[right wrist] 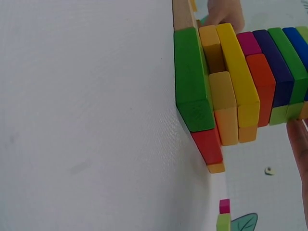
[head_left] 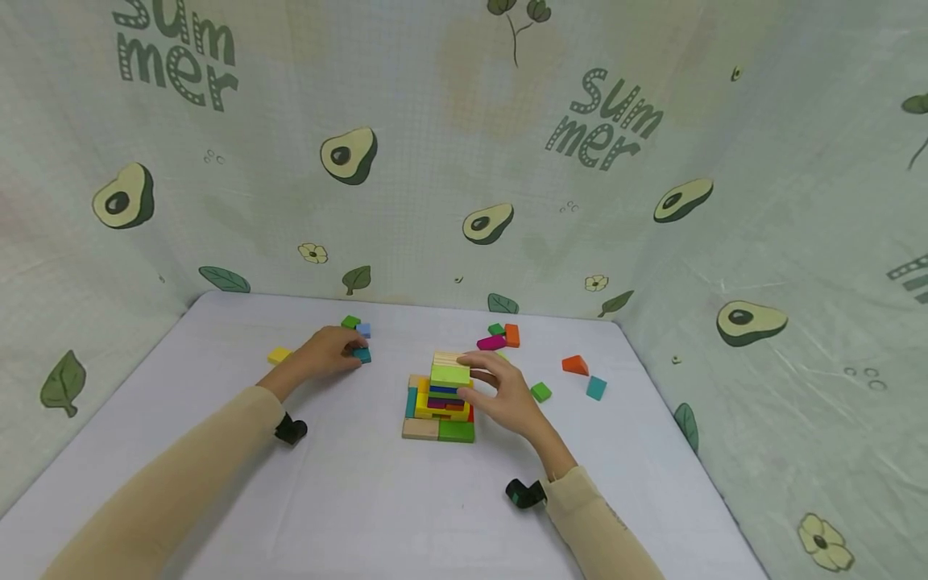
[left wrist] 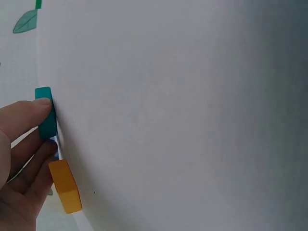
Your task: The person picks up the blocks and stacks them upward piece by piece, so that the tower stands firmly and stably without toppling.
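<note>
A layered tower of coloured wooden blocks (head_left: pixel 449 376) stands mid-table on a wider base of flat blocks (head_left: pixel 420 429). My right hand (head_left: pixel 511 395) is at the tower's right side, with thumb and fingers spread by its upper layers; in the right wrist view a finger (right wrist: pixel 298 139) meets or nearly meets a lime block (right wrist: pixel 279 114). Over on the left, my left hand (head_left: pixel 328 352) pinches a teal block (left wrist: pixel 46 113), its thumb on the near face. The other fingers lie partly behind that block.
A yellow block (head_left: pixel 279 355) lies beside the left wrist, with green (head_left: pixel 351 321) and light blue (head_left: pixel 364 330) blocks beyond the hand. Right of the tower are magenta (head_left: pixel 491 342), orange (head_left: pixel 512 335), green (head_left: pixel 540 391), and teal (head_left: pixel 596 387) blocks. A patterned cloth (head_left: pixel 420 105) borders the table.
</note>
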Demonstrator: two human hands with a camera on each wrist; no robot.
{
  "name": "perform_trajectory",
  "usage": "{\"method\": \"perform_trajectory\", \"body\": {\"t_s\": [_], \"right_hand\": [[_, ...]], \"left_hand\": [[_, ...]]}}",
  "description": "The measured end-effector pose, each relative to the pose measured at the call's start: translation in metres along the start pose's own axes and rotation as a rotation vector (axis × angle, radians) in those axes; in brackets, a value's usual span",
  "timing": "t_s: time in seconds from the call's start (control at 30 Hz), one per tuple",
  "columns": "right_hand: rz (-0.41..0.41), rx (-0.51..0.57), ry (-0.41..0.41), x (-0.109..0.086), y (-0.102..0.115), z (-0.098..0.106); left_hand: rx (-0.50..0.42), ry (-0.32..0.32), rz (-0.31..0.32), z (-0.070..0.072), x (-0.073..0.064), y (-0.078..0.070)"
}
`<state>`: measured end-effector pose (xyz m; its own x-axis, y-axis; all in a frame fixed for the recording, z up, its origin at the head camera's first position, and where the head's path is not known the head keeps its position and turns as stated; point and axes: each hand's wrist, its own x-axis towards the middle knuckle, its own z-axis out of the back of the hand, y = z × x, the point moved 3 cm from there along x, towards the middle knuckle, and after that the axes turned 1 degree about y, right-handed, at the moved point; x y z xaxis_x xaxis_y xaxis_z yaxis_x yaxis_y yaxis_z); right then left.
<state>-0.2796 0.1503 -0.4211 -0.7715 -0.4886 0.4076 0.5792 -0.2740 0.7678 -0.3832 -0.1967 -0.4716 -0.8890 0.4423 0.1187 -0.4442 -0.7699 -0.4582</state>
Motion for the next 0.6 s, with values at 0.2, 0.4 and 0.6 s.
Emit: {"method": "perform_trajectory", "body": {"t_s": [0.2,0.4,0.6], "right_hand": [[-0.024,0.008,-0.003,0.0,-0.001,-0.001],[-0.025,-0.019,-0.02,0.001,-0.027,-0.003],[-0.007,-0.015,-0.037,0.002,-0.035,-0.004]], "left_hand": [[-0.028,-0.051,-0.027,0.002,0.001,-0.015],[-0.131,-0.095,-0.139,0.011,0.005,-0.064],[-0.193,-0.099,-0.257,0.018,0.005,-0.113]]}}
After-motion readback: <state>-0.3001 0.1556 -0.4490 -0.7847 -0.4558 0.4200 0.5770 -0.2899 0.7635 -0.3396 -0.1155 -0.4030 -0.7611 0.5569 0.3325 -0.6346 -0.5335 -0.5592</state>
